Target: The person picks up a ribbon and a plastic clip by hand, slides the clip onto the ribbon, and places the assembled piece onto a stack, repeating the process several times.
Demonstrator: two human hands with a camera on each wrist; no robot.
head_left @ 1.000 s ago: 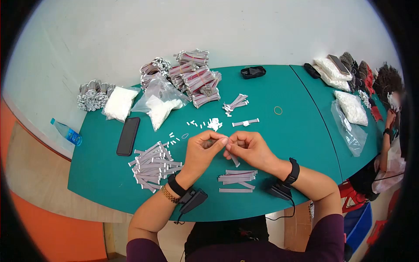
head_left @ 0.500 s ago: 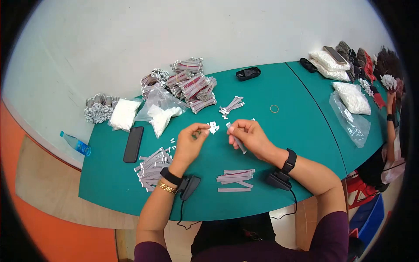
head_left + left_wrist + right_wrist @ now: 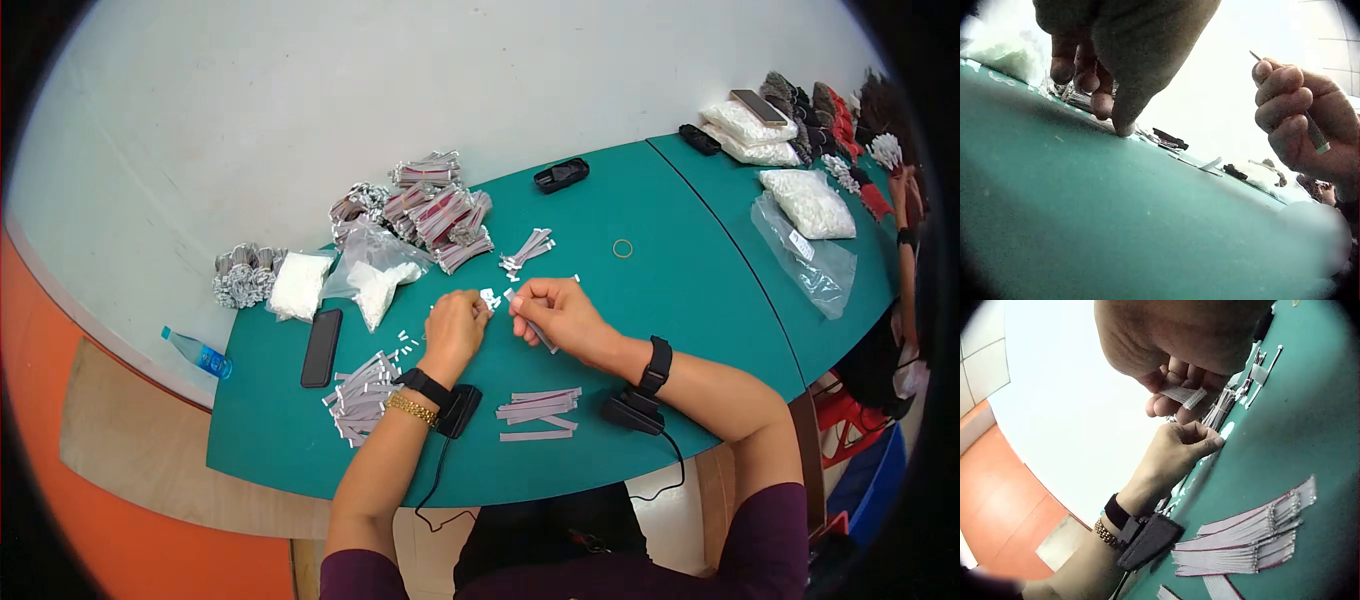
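The left hand [image 3: 457,325] reaches down to the small pile of white pieces [image 3: 490,297], fingertips at the tabletop; whether anything lies between them is hidden. In the left wrist view that hand's fingers [image 3: 1102,103] are loosely bent, thumb and forefinger tips low on the green surface. The right hand [image 3: 565,318] holds a short grey ribbon cable [image 3: 543,338] just beside it, raised above the table. A white connector [image 3: 1195,399] shows on the cable's end in the right wrist view, below the curled fingers.
Several flat cables [image 3: 540,405] lie nearer the body, and a loose heap [image 3: 362,398] is left of the left wrist. Behind are cable bundles [image 3: 440,215], bags of white pieces [image 3: 378,290] and a phone [image 3: 321,348]. Another person's arm [image 3: 905,250] is at far right.
The left hand has parted from the right hand and the cable and moved to the white pile, turning palm down. The right hand keeps the cable. The head view has shifted slightly.
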